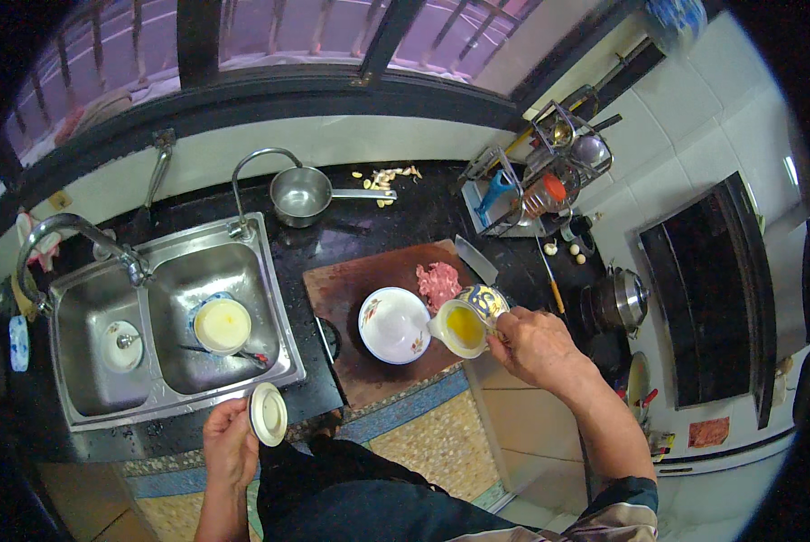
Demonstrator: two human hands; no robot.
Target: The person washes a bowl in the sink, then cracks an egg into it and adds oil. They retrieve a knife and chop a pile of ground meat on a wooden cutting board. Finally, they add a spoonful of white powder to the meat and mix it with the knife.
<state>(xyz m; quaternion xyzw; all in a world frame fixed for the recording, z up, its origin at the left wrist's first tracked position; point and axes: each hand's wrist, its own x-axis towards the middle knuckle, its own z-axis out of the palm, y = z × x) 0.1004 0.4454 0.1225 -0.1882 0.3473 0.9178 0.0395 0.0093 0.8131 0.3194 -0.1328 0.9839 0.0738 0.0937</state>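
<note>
My right hand (537, 344) grips a patterned ceramic pot (484, 298) with a spout. The pot is tilted toward me, and yellow liquid (466, 326) shows through its open top. Its spout points at a white bowl (394, 325) with a leaf pattern, which stands on a wooden cutting board (340, 288). In my left hand (231, 437) is a small pale lid (268, 414) with a dark rim, held by the counter's front edge. Behind the bowl lies a heap of raw minced meat (439, 284), with a cleaver (476, 260) at the board's far right edge.
At left, a double steel sink (280, 325) holds a cream-coloured bowl (223, 326) and a small dish (122, 347). A steel saucepan (301, 196) and garlic cloves (382, 184) sit near the wall. A utensil rack (540, 176) occupies the corner; a steel pot (625, 298) stands at right.
</note>
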